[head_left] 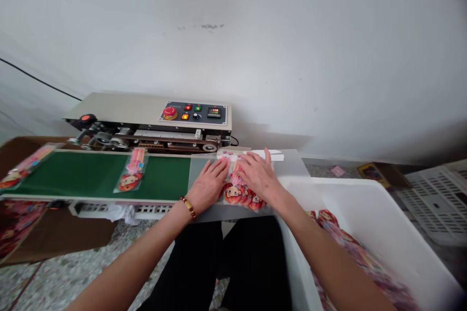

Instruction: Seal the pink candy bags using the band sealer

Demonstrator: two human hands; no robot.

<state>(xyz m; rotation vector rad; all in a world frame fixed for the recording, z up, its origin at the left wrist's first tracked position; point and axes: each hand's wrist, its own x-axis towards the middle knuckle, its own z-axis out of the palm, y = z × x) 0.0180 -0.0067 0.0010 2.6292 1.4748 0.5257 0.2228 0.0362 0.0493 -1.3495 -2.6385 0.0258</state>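
Clear plastic packets [235, 194] printed with a red-haired cartoon figure lie fanned out on a translucent sheet [292, 165] in front of me. My left hand [207, 187] rests on the left edge of these packets, its fingers stretched forward and lying flat. Over their upper right part my right hand [260, 178] lies with fingers spread, touching the packets. White strips [276, 157] stick out beyond its fingertips. Part of the packets is hidden beneath both hands. To the left, a single packet [132, 172] lies on the green conveyor belt [166, 175].
Behind the belt stands a sealing machine [124, 109] with a lit control panel [197, 112]. Another packet [25, 167] is at the belt's left end, above a cardboard box [73, 233]. On my right, a white tub [359, 194] holds many packets. Beyond it stands a white crate [434, 199].
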